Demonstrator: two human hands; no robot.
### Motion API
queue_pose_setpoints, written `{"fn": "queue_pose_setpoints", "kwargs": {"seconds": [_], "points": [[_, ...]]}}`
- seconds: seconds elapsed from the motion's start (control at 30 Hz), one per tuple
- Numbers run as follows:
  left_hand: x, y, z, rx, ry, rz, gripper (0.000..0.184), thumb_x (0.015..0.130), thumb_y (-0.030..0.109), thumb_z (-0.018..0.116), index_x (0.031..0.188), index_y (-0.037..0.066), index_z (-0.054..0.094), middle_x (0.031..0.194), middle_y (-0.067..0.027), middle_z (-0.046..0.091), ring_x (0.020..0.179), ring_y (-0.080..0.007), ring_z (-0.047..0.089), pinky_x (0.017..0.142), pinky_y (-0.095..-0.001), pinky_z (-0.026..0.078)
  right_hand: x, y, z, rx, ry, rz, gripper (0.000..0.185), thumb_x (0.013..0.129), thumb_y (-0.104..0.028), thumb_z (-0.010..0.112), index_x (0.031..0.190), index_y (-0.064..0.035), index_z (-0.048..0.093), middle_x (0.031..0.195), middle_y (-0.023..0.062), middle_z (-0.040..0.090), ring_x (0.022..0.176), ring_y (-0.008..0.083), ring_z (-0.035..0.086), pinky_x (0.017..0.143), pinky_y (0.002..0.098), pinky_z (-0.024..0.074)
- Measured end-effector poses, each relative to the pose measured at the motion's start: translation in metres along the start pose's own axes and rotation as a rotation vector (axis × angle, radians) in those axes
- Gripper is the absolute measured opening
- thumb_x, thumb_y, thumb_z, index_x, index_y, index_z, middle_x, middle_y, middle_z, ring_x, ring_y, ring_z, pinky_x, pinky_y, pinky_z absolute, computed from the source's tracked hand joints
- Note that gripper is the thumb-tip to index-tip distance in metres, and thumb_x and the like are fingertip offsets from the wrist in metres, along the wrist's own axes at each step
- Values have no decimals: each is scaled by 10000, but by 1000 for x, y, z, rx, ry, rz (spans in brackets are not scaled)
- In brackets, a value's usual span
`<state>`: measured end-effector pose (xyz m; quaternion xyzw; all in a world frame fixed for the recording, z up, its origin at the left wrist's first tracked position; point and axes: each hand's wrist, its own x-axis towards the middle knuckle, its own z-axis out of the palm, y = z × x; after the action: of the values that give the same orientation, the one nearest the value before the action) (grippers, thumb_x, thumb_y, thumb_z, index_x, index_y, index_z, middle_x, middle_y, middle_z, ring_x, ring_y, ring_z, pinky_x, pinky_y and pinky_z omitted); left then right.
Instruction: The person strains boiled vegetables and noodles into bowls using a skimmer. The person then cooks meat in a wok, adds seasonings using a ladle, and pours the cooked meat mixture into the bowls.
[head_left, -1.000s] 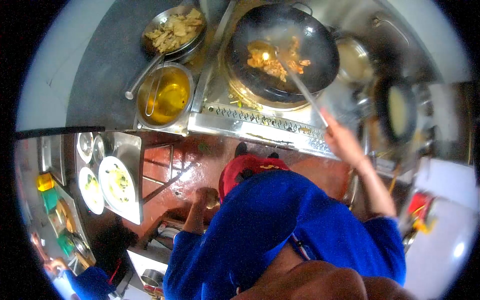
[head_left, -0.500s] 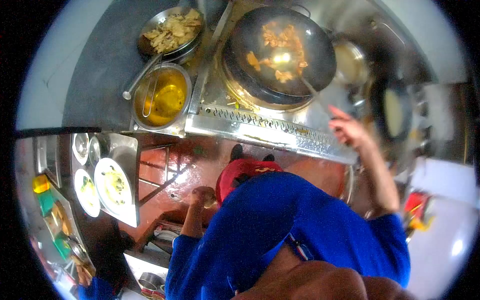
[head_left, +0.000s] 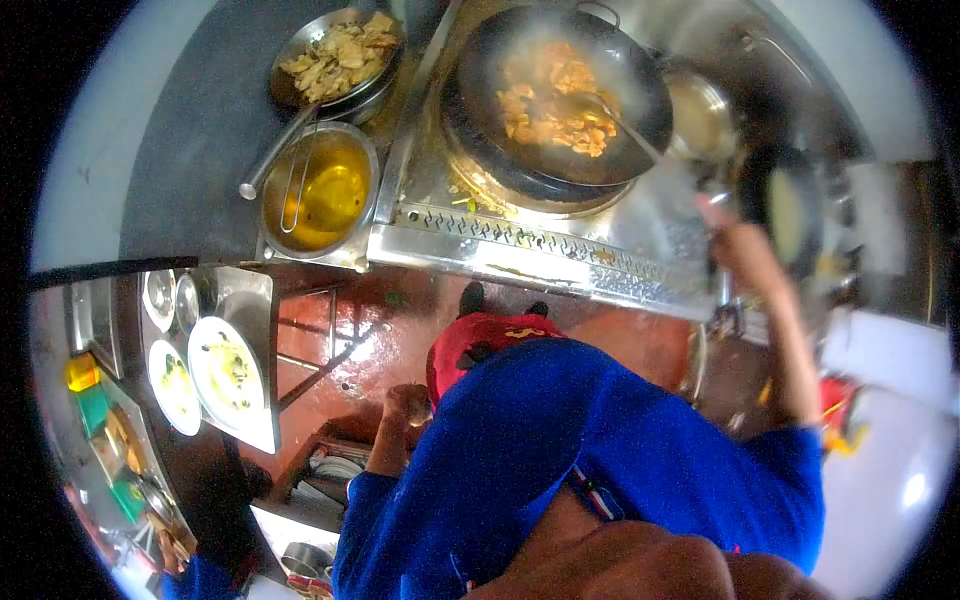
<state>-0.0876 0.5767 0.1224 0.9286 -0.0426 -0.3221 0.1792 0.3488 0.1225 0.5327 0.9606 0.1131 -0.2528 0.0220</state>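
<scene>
The right hand, blurred, has its fingers closed around the handle of a ladle, whose bowl sits among browned pieces of food in the steaming wok on the stove. It appears to be a stirring step; moving the pieces further would call for a low sweep inside the rim. The left hand is beside the red apron, its fingers too unclear to tell.

No readable text; yellow marking on red apron illegible.

One wok, one ladle, one oil pot, two plates, seemingly two bowls
</scene>
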Motion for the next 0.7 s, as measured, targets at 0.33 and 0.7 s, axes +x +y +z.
{"fn": "queue_pose_setpoints", "kwargs": {"seconds": [0.33, 0.7], "points": [[35, -17, 0, -481, -18, -211, 274, 769, 341, 569, 788, 108, 710, 804, -133, 697, 738, -304, 685, 660, -440, 534, 112, 4, 79, 158, 368, -93, 750, 775, 4, 495, 1468, -200, 294, 1002, 292, 607, 886, 453, 605, 796, 486, 484], [34, -40, 31, -539, 54, 26, 322, 828, 388, 549, 847, 110, 709, 884, -96, 704, 788, -268, 678, 666, -413, 535, -3, -56, 74, 453, 149, -441, 754, 831, 23, 522, 1497, -160, 219, 1285, 286, 521, 983, 392, 613, 882, 415, 478]]}}
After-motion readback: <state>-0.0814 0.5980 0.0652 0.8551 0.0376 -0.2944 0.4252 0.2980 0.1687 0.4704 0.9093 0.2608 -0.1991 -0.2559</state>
